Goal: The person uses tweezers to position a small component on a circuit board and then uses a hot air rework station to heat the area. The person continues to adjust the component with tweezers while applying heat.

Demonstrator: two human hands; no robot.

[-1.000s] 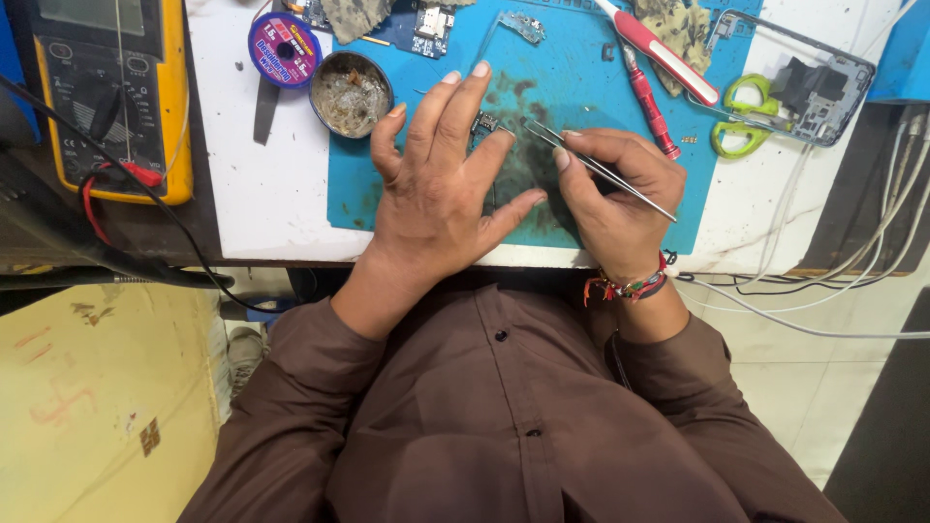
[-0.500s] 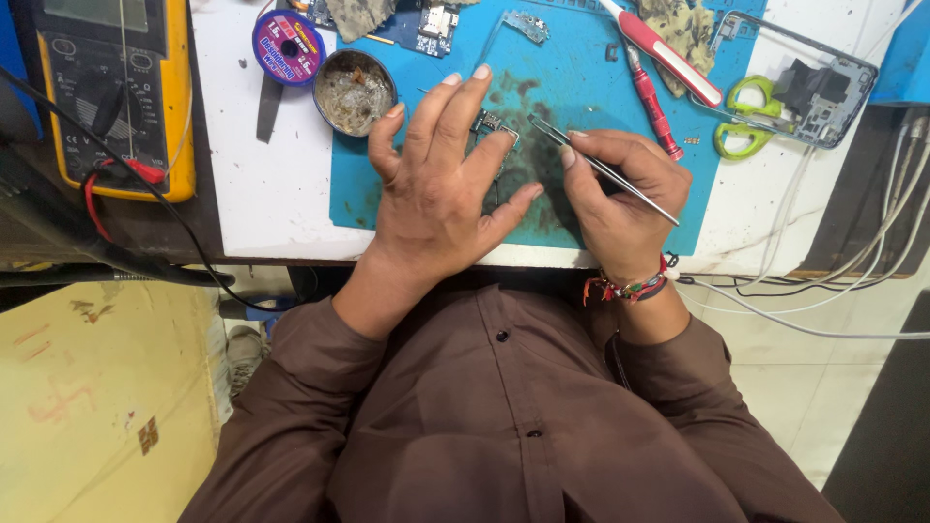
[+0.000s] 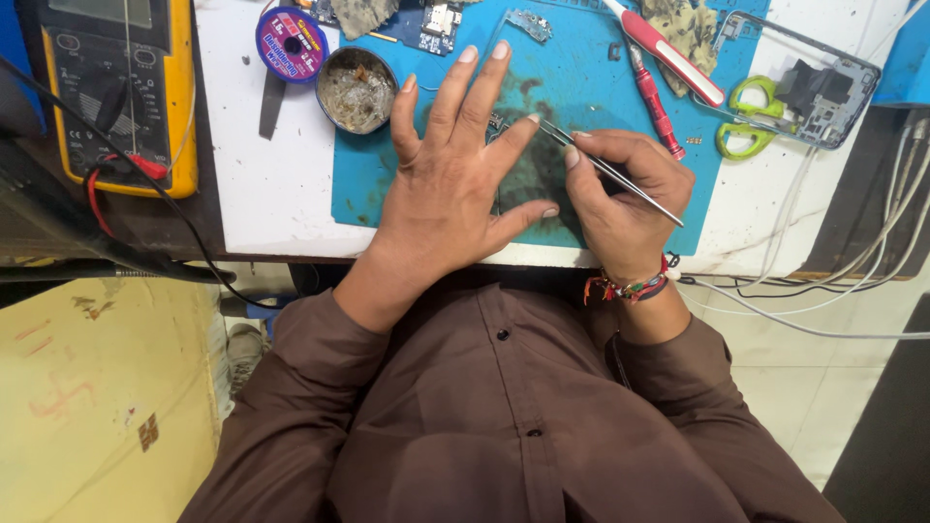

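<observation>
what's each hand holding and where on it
The right hand pinches metal tweezers around mid-length. The left hand holds nothing, pressing flat on the blue mat.

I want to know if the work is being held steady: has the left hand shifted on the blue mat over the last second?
No. The left hand lies flat on the blue mat, as far from the round tin as before.

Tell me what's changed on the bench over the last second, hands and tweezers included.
Nothing visibly changed. The left hand lies flat on the blue mat, and the right hand holds the tweezers with their tips at the left fingertips, as before.
</observation>
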